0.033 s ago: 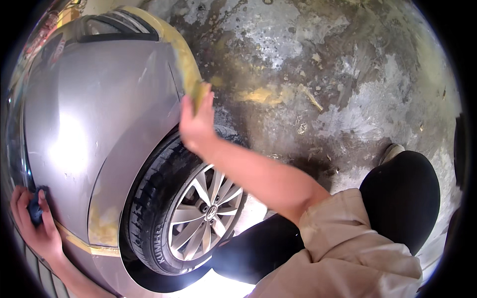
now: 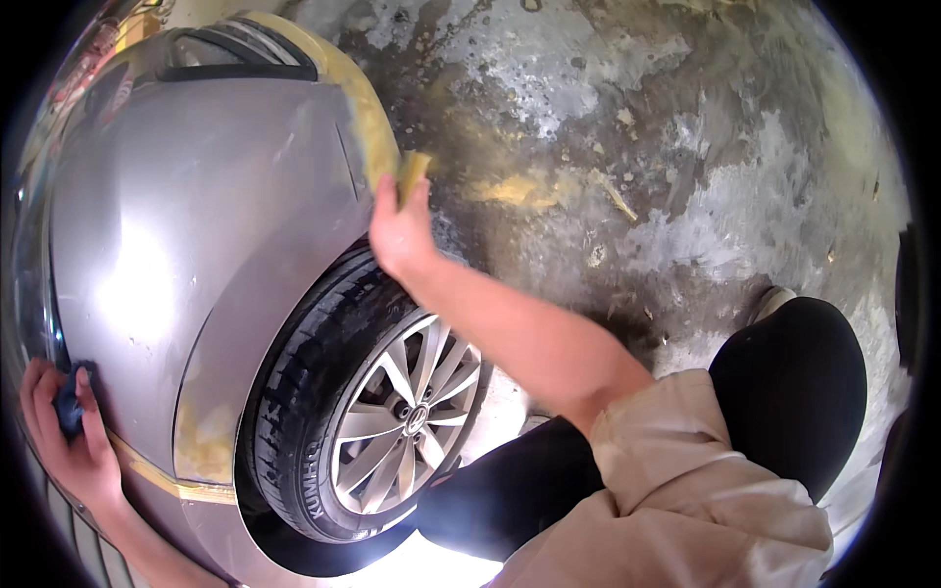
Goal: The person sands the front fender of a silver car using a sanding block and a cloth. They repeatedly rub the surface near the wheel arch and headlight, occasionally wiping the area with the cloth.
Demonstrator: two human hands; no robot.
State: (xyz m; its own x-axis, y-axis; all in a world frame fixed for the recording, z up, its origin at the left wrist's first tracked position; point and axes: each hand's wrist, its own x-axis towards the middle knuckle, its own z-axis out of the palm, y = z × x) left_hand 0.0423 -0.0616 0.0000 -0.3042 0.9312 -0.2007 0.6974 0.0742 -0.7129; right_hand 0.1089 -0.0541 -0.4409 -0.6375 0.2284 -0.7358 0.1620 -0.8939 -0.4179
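A flat yellowish pad, perhaps a sanding pad, sits between the thumb and fingers of my right hand. That hand is at the yellow filler-coated lower edge of a silver car bumper, just above the front tyre. Whether the pad touches the edge I cannot tell. At the far left, my left hand has its fingers curled round a dark blue bunched cloth or sponge, against the upper side of the car body. Part of the blue thing is hidden by the fingers.
The tyre and its silver spoked wheel stand under my right forearm. A yellow filler patch marks the fender. My bent knee is on the right. The stained concrete floor carries yellow dust and a small stick.
My right hand has shifted slightly to the right with the pad, outward from the bumper's edge. My left hand stays in nearly the same place.
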